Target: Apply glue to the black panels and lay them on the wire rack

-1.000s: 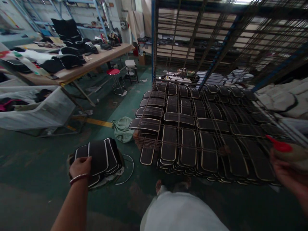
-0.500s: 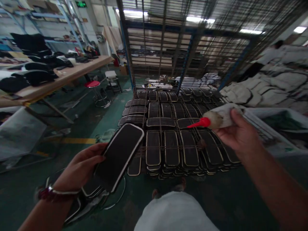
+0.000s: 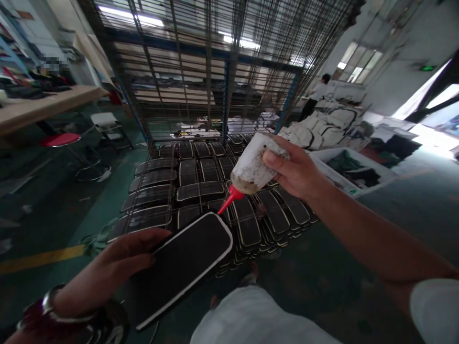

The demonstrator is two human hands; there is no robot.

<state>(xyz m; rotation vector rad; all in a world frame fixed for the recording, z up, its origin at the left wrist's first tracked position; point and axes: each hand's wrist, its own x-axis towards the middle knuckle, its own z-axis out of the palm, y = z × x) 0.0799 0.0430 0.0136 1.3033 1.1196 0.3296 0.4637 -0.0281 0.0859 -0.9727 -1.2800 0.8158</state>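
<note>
My left hand (image 3: pixel 122 267) grips a black rounded panel (image 3: pixel 190 263) by its upper left edge, thumb on top. A white line runs round the panel's border. In my right hand (image 3: pixel 296 167) is a white, stained squeeze bottle (image 3: pixel 256 160), tilted down to the left. Its red nozzle (image 3: pixel 230 197) reaches the white line at the panel's far end; whether the tip touches cannot be made out. Behind the panel, many similar black panels (image 3: pixel 247 220) with light borders lie in rows on a wire rack.
A raised metal grid (image 3: pixel 172 71) rises behind the rows. At the left are a wooden table (image 3: pixel 53 107), a red stool (image 3: pixel 60 139) and a white chair (image 3: pixel 104 120). A white bin (image 3: pixel 353 191) and pale bundles (image 3: pixel 315 129) lie to the right; a person (image 3: pixel 317 95) is farther back.
My right hand has brought the bottle left, its nozzle now down at the panel's far end. The panel lies flatter and closer to me. The view has swung right.
</note>
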